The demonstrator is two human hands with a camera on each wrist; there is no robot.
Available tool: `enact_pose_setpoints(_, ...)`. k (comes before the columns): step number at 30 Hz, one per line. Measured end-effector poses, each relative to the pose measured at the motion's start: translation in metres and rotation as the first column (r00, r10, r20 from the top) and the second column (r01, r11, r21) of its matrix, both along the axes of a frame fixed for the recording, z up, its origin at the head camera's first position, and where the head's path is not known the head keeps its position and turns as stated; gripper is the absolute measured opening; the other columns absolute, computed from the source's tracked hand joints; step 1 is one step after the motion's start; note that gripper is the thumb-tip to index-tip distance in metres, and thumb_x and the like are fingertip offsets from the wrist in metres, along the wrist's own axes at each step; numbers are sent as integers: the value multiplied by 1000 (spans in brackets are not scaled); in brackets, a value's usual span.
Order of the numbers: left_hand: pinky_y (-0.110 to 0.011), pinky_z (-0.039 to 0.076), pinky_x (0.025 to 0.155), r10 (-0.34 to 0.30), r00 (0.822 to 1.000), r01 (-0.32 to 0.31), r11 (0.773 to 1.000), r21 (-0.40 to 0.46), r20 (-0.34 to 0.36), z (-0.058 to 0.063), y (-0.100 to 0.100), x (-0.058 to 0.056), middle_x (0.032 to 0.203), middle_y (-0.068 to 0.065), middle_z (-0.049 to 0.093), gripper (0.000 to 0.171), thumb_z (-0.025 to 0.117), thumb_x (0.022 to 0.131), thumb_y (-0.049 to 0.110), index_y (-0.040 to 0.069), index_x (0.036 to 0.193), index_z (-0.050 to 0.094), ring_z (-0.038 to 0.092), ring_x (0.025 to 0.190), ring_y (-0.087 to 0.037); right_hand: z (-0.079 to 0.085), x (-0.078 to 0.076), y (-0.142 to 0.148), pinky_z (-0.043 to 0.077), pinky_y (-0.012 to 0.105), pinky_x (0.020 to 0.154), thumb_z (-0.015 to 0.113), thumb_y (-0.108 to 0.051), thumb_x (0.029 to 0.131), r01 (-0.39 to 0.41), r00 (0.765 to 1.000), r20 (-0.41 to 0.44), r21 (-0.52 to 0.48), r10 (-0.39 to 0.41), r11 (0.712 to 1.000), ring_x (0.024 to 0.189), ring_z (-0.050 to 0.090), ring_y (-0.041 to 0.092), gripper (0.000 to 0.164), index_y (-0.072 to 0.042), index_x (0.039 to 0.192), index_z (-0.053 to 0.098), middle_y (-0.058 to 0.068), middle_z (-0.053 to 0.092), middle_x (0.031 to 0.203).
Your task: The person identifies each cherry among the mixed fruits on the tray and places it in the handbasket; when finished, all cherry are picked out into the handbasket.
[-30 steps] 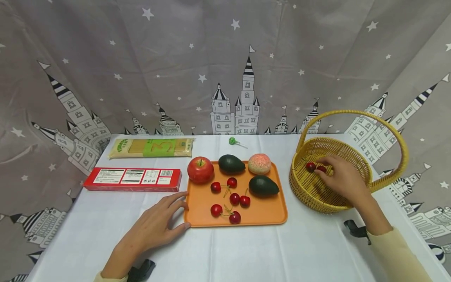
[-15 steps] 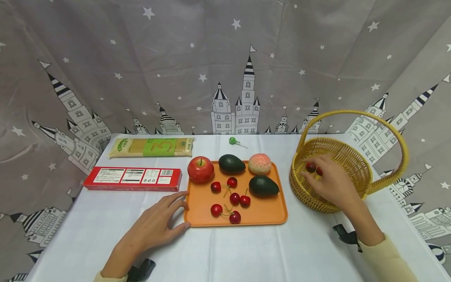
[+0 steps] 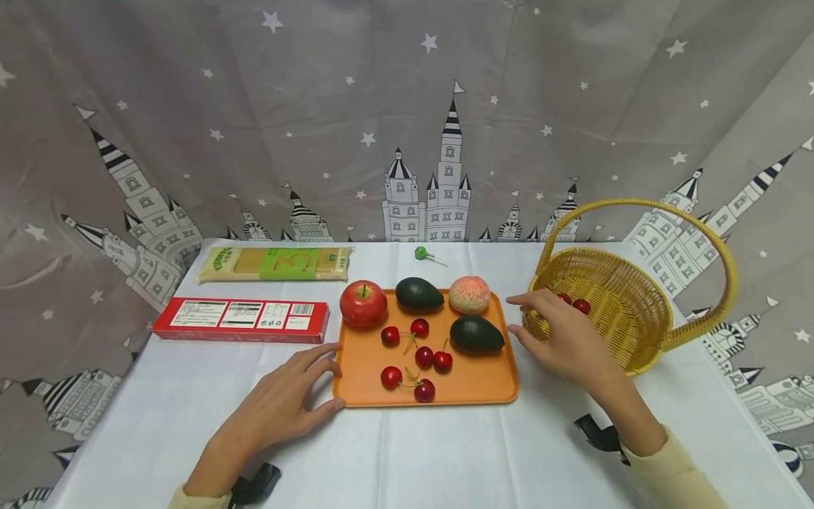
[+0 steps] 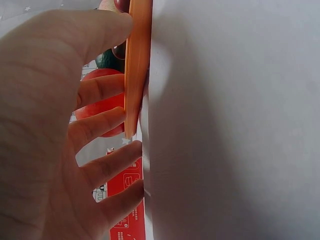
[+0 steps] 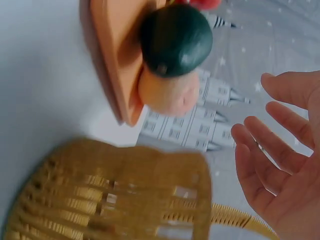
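My left hand point(image 3: 287, 398) rests at the left edge of the orange tray point(image 3: 362, 367), its fingertips touching the rim in the left wrist view. Over the near left rim of the yellow wicker basket point(image 3: 642, 311) hovers my right hand point(image 3: 568, 343), fingers spread and holding nothing. Inside the basket lie dark red cherries point(image 3: 581, 306), partly hidden by that hand. On the tray sit a red apple point(image 3: 363, 305), two dark green avocados point(image 3: 477, 334), a pinkish peach point(image 3: 469, 295) and several stemmed red cherries point(image 3: 424, 390).
A pack of noodles point(image 3: 275, 264) and a red box point(image 3: 242, 320) lie left of the tray. Behind the tray is a green lollipop point(image 3: 421, 253). The basket's tall handle point(image 3: 693, 219) arches over its opening. A grey curtain point(image 3: 318, 106) hangs behind the table.
My right hand has moved left, out of the basket's middle to its left rim near the tray, leaving the cherries inside. The left hand has stayed in place.
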State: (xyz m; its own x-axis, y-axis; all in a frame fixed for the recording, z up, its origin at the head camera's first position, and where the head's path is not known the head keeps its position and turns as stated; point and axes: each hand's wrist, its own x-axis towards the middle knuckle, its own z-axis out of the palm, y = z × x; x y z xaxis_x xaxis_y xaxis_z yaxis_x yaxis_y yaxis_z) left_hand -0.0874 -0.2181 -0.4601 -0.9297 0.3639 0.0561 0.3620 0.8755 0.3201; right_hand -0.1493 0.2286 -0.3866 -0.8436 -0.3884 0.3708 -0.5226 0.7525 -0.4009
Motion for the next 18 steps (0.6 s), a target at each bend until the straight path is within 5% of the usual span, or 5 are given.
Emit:
enact_pose_setpoints(6, -64, 54, 109, -8, 1000, 8, 1000, 8, -4, 1, -1, 0, 160, -4, 55, 42, 86, 86, 54, 32, 118, 68, 53, 145, -34, -2, 7, -19, 62, 35, 75, 91, -19, 89, -71, 997, -28, 16, 72, 997, 90, 66, 16, 42, -12, 126, 73, 2, 73, 120)
enact_pose_setpoints(18, -64, 53, 109, -7, 1000, 7, 1000, 11, -4, -1, -1, 0, 160, -5, 55, 44, 88, 85, 53, 32, 118, 68, 53, 146, -34, -11, 20, -52, 66, 38, 88, 91, -19, 89, -196, 981, 4, 22, 196, 980, 107, 74, 19, 44, -18, 129, 72, 2, 71, 128)
